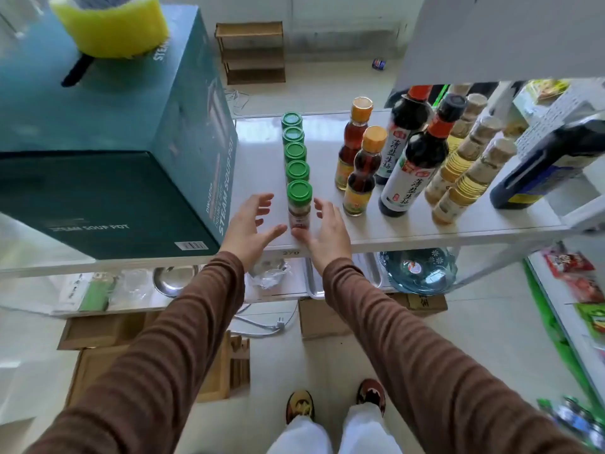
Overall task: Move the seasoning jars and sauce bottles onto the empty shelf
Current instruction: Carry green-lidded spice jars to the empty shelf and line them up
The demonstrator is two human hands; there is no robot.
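Floor [327,90]: pale glossy tile, lit by bright daylight. At twelve o'clock a small brown wooden rack [251,53] of three tiers stands against a white wall [343,14]. At nine o'clock, a large teal box [108,132] marked STEAM SOUP POT. At six o'clock, flat cardboard boxes [108,329] and a white power cable [262,326] lie on the tile.

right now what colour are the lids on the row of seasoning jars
Green, all five seasoning jars; clearest in the head view.
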